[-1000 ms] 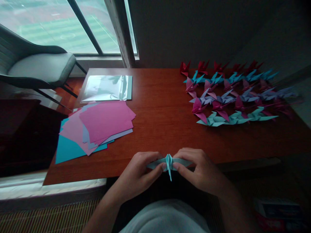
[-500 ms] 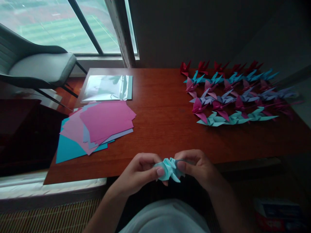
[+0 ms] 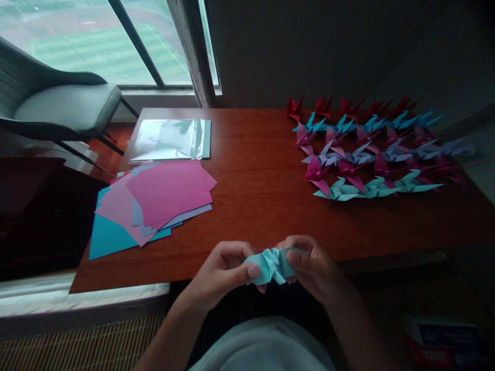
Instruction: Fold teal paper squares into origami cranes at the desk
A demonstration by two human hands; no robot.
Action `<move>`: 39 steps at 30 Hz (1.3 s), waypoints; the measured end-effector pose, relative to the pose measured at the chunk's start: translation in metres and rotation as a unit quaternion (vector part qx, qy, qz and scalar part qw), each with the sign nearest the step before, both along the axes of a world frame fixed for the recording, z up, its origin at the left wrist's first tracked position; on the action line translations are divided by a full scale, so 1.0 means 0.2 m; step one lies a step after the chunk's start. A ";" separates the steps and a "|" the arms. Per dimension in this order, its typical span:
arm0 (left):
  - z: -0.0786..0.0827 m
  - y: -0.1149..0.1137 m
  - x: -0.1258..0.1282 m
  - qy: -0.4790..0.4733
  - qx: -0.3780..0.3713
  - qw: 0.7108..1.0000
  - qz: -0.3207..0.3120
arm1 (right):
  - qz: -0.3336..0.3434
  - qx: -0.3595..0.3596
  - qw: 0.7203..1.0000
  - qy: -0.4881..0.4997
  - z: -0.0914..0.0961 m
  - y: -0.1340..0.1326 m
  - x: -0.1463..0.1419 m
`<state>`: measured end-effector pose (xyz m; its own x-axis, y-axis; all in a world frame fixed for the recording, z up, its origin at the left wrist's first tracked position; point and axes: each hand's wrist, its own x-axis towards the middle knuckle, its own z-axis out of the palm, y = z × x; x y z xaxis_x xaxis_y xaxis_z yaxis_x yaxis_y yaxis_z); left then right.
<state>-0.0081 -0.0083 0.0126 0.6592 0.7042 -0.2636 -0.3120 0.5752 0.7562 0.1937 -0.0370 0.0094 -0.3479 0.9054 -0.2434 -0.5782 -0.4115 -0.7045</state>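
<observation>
Clamping opposite sides of a pale aqua folded-paper crane [image 3: 271,267] in left hand [image 3: 229,267] and right hand [image 3: 315,264], at the near edge of a reddish-brown wooden table [image 3: 249,206].

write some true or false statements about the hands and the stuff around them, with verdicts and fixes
1. The left hand and right hand both hold a pale mint-green folded-paper piece. True.
2. The row of birds nearest the person is red. False: it is of pale mint-green folded-paper birds; the red folded-paper birds are farthest.
3. Overlapping pink, lilac and blue paper sheets lie on the brown wooden table. True.
4. A chair stands at the picture's right. False: the pale-seated, dark-framed chair is at the left.
5. A flat, clear plastic packet lies beyond the sheets. True.
</observation>
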 end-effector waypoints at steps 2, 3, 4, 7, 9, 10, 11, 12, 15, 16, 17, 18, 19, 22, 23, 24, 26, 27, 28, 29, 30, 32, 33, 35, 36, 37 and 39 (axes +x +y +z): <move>-0.01 -0.01 0.01 -0.011 -0.012 1.000 0.017 | -0.009 -0.004 0.999 0.046 -0.01 0.00 -0.01; -0.01 -0.01 0.01 -0.021 -0.017 0.999 0.024 | -0.014 -0.008 0.998 0.062 -0.02 0.00 -0.01; -0.02 -0.01 0.02 -0.032 -0.021 0.999 0.029 | -0.021 -0.013 0.997 0.070 -0.02 0.00 -0.02; -0.02 -0.01 0.03 -0.047 -0.021 0.998 0.033 | -0.036 -0.032 0.997 0.062 -0.02 0.00 -0.02; -0.01 -0.01 0.03 -0.041 -0.014 0.998 0.036 | -0.048 -0.038 0.997 0.050 -0.02 0.00 -0.01; -0.01 -0.01 0.04 -0.040 -0.011 0.998 0.037 | -0.054 -0.038 0.997 0.046 -0.02 0.00 -0.01; -0.01 -0.01 0.04 -0.044 -0.008 0.998 0.035 | -0.058 -0.034 0.997 0.044 -0.02 -0.01 -0.01; -0.01 -0.01 0.05 -0.058 -0.010 0.998 0.033 | -0.062 -0.027 0.997 0.045 -0.02 -0.01 -0.02; -0.01 -0.03 0.08 -0.122 -0.027 0.992 0.024 | -0.070 0.002 0.996 0.062 -0.02 -0.02 -0.03; -0.01 -0.03 0.08 -0.139 -0.031 0.990 0.023 | -0.075 0.008 0.995 0.066 -0.02 -0.02 -0.04; -0.01 -0.04 0.09 -0.152 -0.034 0.988 0.025 | -0.079 0.010 0.994 0.069 -0.02 -0.02 -0.05; -0.01 -0.04 0.10 -0.160 -0.035 0.986 0.029 | -0.081 0.008 0.994 0.070 -0.02 -0.02 -0.05; -0.01 -0.04 0.10 -0.165 -0.035 0.985 0.031 | -0.081 0.004 0.994 0.068 -0.02 -0.02 -0.06; -0.01 -0.02 0.08 -0.158 -0.029 0.986 0.033 | -0.072 -0.001 0.996 0.048 -0.01 -0.01 -0.06; -0.01 -0.02 0.07 -0.147 -0.028 0.988 0.030 | -0.071 0.001 0.997 0.040 -0.01 -0.01 -0.06; -0.01 -0.02 0.07 -0.133 -0.026 0.990 0.026 | -0.074 0.004 0.997 0.034 -0.01 -0.01 -0.06; -0.02 -0.02 0.07 -0.109 -0.022 0.994 0.010 | -0.081 0.008 0.996 0.041 -0.01 -0.01 -0.07; -0.02 -0.02 0.07 -0.104 -0.020 0.994 0.001 | -0.084 0.011 0.995 0.056 -0.01 -0.01 -0.08; -0.03 -0.03 0.08 -0.105 -0.020 0.994 -0.005 | -0.085 0.013 0.994 0.073 -0.01 -0.01 -0.08; -0.03 -0.03 0.09 -0.113 -0.020 0.993 -0.008 | -0.084 0.011 0.993 0.085 -0.02 -0.01 -0.09; -0.04 -0.04 0.10 -0.122 -0.022 0.992 -0.006 | -0.079 0.004 0.993 0.088 -0.02 -0.01 -0.09; -0.04 -0.03 0.09 -0.129 -0.028 0.991 0.004 | -0.059 -0.005 0.996 0.065 -0.02 -0.01 -0.07; -0.03 -0.02 0.08 -0.122 -0.029 0.992 0.005 | -0.042 -0.004 0.998 0.040 -0.01 0.00 -0.04; 0.00 0.01 0.03 -0.096 -0.022 0.995 -0.019 | 0.007 0.048 0.999 0.001 0.01 0.02 0.04; 0.02 0.03 0.00 -0.077 -0.012 0.996 -0.045 | 0.034 0.087 0.995 -0.030 0.03 0.03 0.08; 0.05 0.06 -0.03 -0.047 0.003 0.996 -0.075 | 0.073 0.123 0.987 -0.079 0.06 0.05 0.13; 0.11 0.11 -0.09 0.036 0.068 0.988 -0.134 | 0.145 0.184 0.944 -0.233 0.12 0.07 0.20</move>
